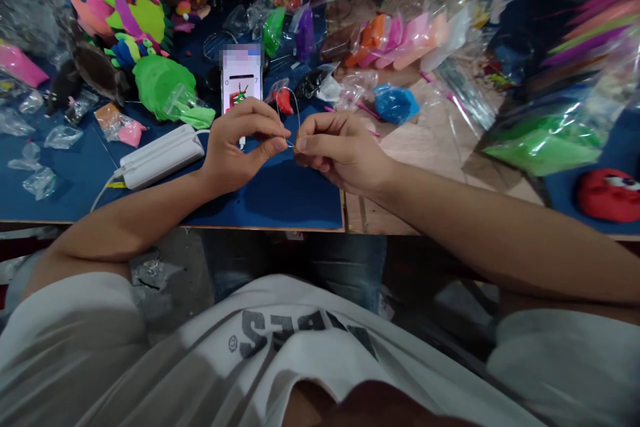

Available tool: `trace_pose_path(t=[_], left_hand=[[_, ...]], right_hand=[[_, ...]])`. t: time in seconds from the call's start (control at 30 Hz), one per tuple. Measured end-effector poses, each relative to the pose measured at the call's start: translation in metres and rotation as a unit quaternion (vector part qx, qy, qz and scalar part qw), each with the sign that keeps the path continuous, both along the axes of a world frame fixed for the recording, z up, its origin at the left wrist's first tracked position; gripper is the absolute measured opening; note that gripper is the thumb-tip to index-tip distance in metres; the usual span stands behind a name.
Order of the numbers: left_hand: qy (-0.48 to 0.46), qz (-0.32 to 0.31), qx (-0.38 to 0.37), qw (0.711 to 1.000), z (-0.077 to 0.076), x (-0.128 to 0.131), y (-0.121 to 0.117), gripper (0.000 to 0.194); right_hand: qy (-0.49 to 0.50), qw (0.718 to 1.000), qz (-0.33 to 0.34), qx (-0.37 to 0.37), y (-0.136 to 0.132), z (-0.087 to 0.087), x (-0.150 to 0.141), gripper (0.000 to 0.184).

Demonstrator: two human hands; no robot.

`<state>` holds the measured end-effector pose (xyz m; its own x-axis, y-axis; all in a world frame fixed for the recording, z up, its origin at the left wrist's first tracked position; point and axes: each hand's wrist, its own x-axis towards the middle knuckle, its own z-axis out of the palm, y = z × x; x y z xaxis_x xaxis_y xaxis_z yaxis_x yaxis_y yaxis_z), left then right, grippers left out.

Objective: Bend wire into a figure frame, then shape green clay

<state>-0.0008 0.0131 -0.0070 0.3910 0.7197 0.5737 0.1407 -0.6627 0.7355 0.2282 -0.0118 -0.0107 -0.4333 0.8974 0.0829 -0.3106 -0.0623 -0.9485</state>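
Note:
My left hand [240, 147] and my right hand [340, 150] meet over the blue mat [280, 197] near the table's front edge. Both are closed in a pinch on a thin loop of wire [294, 117] that arches up between the fingertips. Just behind the hands a phone [241, 77] stands upright with a picture on its screen. A white power bank [160, 157] with a cable lies left of my left hand. A small bag of red clay [284, 100] sits behind the wire.
Bags of coloured clay, green [543, 143], blue [395, 103], orange and pink [400, 37], crowd the back and right. Colourful clay figures [125, 7] stand at the back left. A red clay face [607, 195] lies far right. Empty plastic bags [40, 180] scatter at the left.

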Motion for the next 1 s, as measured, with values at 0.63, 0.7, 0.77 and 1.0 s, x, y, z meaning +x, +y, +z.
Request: trace_pose_path(t=[0.63,0.7,0.77,1.0], left_hand=[[0.083,0.104,-0.112,0.985,0.009,0.015,-0.041,0.028],[0.080,0.094,-0.169,0.978,0.012,0.014,-0.040,0.030],[0.076,0.073,-0.202,0.974,0.014,0.012,-0.033,0.031],[0.014,0.019,-0.220,0.975,0.015,0.006,-0.011,0.007]], right_hand=[[-0.174,0.927,-0.157,0.293,-0.016,-0.009,-0.004,0.034],[-0.197,0.918,-0.158,0.306,-0.015,-0.009,-0.003,0.032],[-0.198,0.920,-0.154,0.300,-0.011,-0.009,-0.001,0.031],[-0.158,0.962,-0.090,0.206,0.007,-0.013,0.007,0.037]])
